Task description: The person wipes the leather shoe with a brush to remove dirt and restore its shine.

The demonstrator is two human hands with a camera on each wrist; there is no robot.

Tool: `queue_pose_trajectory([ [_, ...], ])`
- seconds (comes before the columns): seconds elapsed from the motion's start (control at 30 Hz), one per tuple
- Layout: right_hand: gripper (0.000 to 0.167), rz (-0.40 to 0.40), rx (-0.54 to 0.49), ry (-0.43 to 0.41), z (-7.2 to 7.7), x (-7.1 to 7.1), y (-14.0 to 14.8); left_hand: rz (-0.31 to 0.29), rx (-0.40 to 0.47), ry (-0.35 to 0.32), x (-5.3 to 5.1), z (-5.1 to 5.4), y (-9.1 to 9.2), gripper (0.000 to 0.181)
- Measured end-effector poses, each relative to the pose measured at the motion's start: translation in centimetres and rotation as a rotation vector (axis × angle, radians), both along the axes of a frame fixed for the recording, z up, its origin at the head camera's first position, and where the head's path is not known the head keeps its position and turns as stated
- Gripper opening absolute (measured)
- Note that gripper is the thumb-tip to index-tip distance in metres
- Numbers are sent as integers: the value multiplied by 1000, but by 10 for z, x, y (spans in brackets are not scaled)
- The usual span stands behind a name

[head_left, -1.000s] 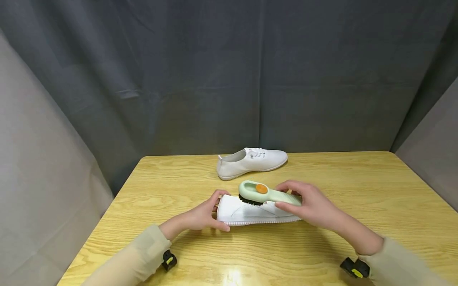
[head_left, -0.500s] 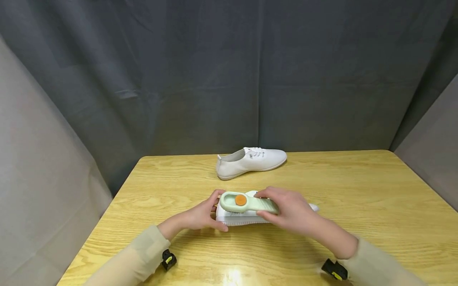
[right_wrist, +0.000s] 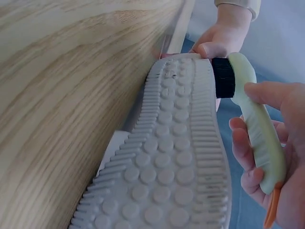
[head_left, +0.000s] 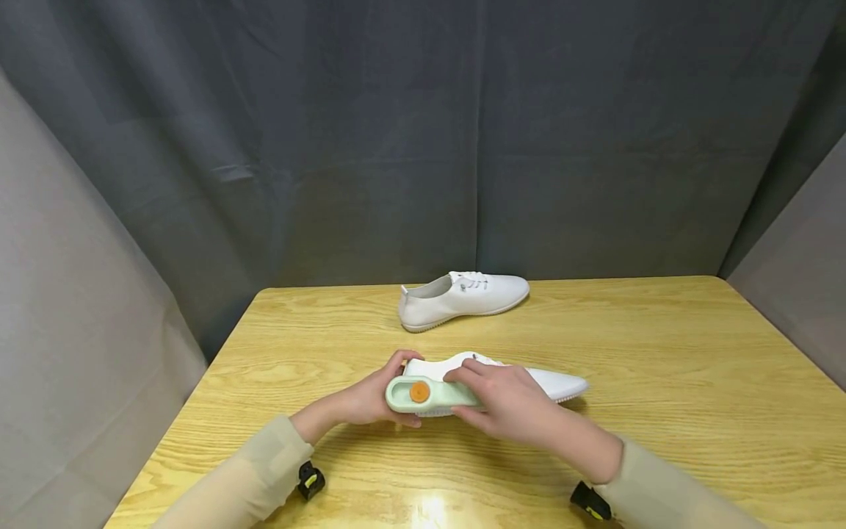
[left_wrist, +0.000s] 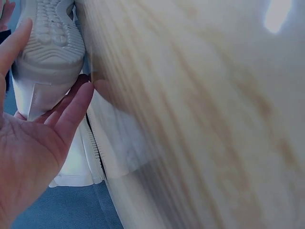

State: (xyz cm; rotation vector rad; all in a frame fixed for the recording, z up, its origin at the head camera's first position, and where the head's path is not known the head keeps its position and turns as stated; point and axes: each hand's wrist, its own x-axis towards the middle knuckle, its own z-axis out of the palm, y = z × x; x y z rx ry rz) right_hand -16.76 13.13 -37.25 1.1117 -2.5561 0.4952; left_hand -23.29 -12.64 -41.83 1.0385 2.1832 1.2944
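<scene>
A white lace-up shoe (head_left: 555, 383) lies sideways across the middle, toe to the right. My left hand (head_left: 369, 397) grips its heel, fingers on the far side and thumb on the near side. A pale green shoe brush (head_left: 432, 397) with an orange button is held by its handle in my right hand (head_left: 518, 404). In the right wrist view, the black bristles (right_wrist: 224, 78) touch the shoe's side by the heel, next to the studded sole (right_wrist: 167, 152). The left wrist view shows the heel (left_wrist: 47, 62) between thumb and fingers.
A second white shoe (head_left: 469, 300) stands near the back edge of the wooden table (head_left: 661, 353), toe to the right. A dark grey curtain (head_left: 370, 147) hangs behind, with pale cloth (head_left: 86, 316) along the left side.
The brush has moved left and toward me, from the shoe's upper to its near side by the heel. My left hand stays at the heel; the second shoe has not moved.
</scene>
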Motion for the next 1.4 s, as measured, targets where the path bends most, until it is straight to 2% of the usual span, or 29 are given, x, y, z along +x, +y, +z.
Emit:
queue_pose_trajectory([
  [0.2, 32, -13, 20, -19, 2, -1, -7, -18, 24, -9, 1, -1, -2, 84],
  [0.3, 32, -52, 17, -27, 4, -4, -8, 2, 26, -55, 2, 0, -2, 82],
  [0.43, 34, -145, 5, -29, 6, -10, -3, 49, 3, -116, 3, 1, -1, 83],
  [0.6, 35, -282, -68, -30, 13, -17, 14, 68, -41, -107, 4, 3, 0, 85],
  [0.7, 35, -314, -106, -26, 18, -17, 24, 57, -52, -94, 5, 3, 0, 83],
  [0.8, 35, -294, -118, 1, 20, -11, 28, 69, -59, -99, 5, 3, 0, 84],
  [0.93, 35, -207, -85, 52, 17, -2, 24, 95, -67, -109, 5, 4, 1, 86],
  [1.17, 33, -49, 4, 58, 9, 9, 13, 58, -38, -86, 3, 1, 2, 83],
  [1.3, 33, -22, 26, 59, 5, 11, 9, 41, -47, -44, 3, 0, 3, 83],
  [1.4, 33, -37, 27, 36, 5, 9, 9, 41, -48, -51, 2, 0, 3, 82],
])
